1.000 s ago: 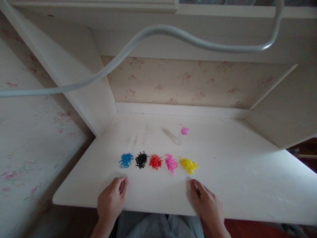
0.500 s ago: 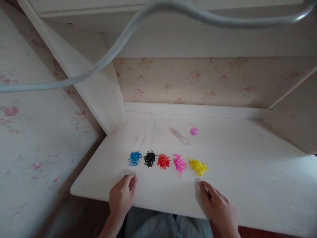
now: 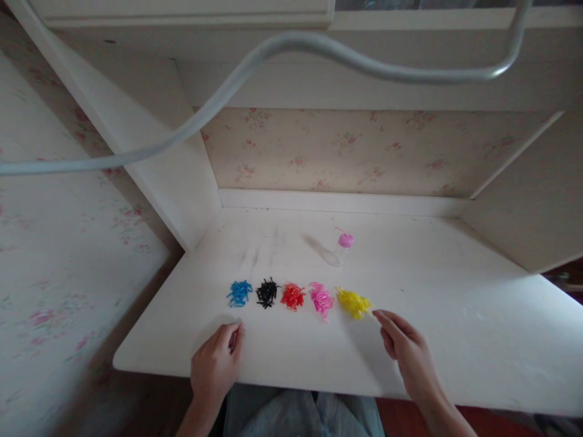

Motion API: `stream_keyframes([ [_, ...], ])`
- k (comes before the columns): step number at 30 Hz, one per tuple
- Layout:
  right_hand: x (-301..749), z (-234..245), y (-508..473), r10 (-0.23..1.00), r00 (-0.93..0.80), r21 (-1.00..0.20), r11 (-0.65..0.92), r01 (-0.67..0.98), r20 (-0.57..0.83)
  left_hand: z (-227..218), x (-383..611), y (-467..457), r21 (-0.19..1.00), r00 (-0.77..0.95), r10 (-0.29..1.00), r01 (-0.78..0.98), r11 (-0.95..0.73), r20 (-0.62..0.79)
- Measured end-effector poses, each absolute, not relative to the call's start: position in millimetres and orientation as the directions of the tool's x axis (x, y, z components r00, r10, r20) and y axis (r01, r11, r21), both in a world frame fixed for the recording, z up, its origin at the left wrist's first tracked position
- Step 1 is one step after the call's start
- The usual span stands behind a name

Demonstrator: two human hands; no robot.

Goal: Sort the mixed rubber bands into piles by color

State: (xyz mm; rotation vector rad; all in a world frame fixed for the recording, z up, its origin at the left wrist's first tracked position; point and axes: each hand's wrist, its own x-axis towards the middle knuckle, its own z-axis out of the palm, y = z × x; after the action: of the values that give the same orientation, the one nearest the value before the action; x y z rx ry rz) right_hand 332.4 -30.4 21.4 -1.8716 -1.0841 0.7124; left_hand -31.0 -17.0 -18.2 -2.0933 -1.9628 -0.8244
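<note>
Small piles of what look like tiny rubber bands lie in a row on the white desk: blue, black, red, pink and yellow. My right hand is at the right edge of the yellow pile, thumb and forefinger pressed together at the tip. Anything between those fingertips is too small to make out. Below the blue and black piles, my left hand rests near the desk's front edge, fingers loosely curled with nothing showing in them.
Behind the piles stands a small clear container with a pink cap, its shadow falling leftward. A grey curved tube crosses the upper view. Shelf panels border the white desk, and flowered wallpaper covers the back.
My right hand has moved forward from the desk's front to the yellow pile, its fingers now pointing left. My left hand keeps its place. The whole view has shifted slightly.
</note>
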Motion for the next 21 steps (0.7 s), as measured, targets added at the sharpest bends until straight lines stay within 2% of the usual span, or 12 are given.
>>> stream_keyframes([
  [1, 336.3, 32.8, -18.9, 0.872, 0.489, -0.885, -0.237, 0.4, -0.013, -18.2, -30.9, -17.1, 0.255, -0.011, 0.875, 0.958, -0.129, 0.484],
  [3, 340.4, 57.1, 9.5, 0.87, 0.478, -0.847, -0.161, 0.507, 0.121, -18.4, -31.2, -17.0, 0.259, -0.012, 0.877, 0.957, -0.129, 0.48],
  [5, 337.6, 79.1, 42.0, 0.871, 0.424, -0.727, -0.122, 0.676, 0.249, -18.6, -32.4, -16.5, 0.268, -0.014, 0.879, 0.955, -0.13, 0.476],
  [7, 328.3, 94.8, 73.3, 0.879, 0.342, -0.556, -0.11, 0.824, 0.333, -17.8, -34.6, -16.2, 0.304, -0.02, 0.887, 0.943, -0.137, 0.462],
  [8, 322.2, 99.9, 86.9, 0.896, 0.299, -0.479, -0.114, 0.87, 0.33, -16.8, -35.8, -16.5, 0.342, -0.025, 0.891, 0.928, -0.148, 0.454],
  [11, 304.2, 106.8, 116.2, 0.952, 0.228, -0.297, -0.162, 0.941, 0.204, -10.4, -37.2, -20.1, 0.495, -0.038, 0.913, 0.849, -0.184, 0.406],
  [14, 292.9, 110.7, 129.0, 0.965, 0.211, -0.187, -0.181, 0.965, 0.155, 0.8, -30.6, -27.6, 0.607, -0.038, 0.949, 0.776, -0.169, 0.313],
  [18, 280.6, 122.5, 123.3, 0.959, 0.205, -0.162, -0.175, 0.971, 0.197, 24.9, -4.3, -31.7, 0.647, 0.027, 0.968, 0.739, -0.187, 0.248],
  [21, 258.8, 130.6, 97.6, 0.967, 0.124, -0.219, -0.074, 0.973, 0.223, 47.9, 24.4, -21.5, 0.607, 0.078, 0.948, 0.752, -0.259, 0.307],
])
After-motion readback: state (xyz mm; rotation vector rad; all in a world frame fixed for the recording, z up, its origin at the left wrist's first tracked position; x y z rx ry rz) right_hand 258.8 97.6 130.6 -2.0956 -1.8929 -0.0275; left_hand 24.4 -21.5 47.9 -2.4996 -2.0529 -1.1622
